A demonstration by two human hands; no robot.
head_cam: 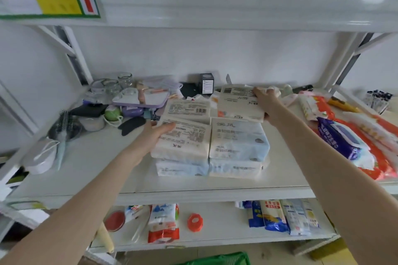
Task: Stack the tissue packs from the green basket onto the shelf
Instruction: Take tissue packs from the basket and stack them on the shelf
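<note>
On the white metal shelf [90,170] the soft white-and-pale-blue plastic-wrapped tissue packs [238,146] stand in a block near the middle, two deep at the front, their front edges set back from the shelf's front lip; bare white board lies in front of the block and to its left, as far as the white face mask [41,157] and the dark bristle hairbrush [64,122] near the left edge. The left hand [155,133] rests on the top front-left tissue pack [183,142], fingers curled over its far left corner and thumb along its side; the right hand [267,101] grips a cream tissue pack with printed label [239,103] by its right edge, fingers over the far corner, thumb beneath, the pack tilted and raised over the back right of the block; whether its lower edge touches the pack beneath I cannot tell. Right of the block a narrow strip of bare board separates it from the purple-and-white wet-wipe pouch [338,137] and the orange-and-white packets [379,170] under it. Behind lie clear glass jars [125,80], a lilac plastic tray [142,99] and a small black box [206,84], close to the rear packs. The rim of the green plastic basket [219,259] shows at the bottom edge, below the lower shelf [217,234].
</note>
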